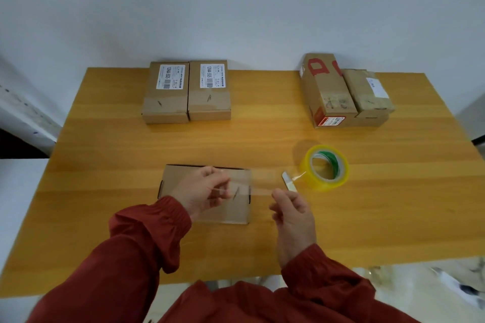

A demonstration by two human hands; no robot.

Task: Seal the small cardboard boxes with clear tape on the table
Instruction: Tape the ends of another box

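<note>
Your left hand (202,191) and right hand (291,210) each pinch an end of the clear tape strip (258,186). You hold it taut above the small cardboard box (236,208) at the desk's (105,165) near edge, likely so it lands flat. The tape roll (325,168) waits just beyond.

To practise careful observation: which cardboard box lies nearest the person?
The plain box under the left hand, alone in front; the other boxes stand along the far edge of the table.
</note>
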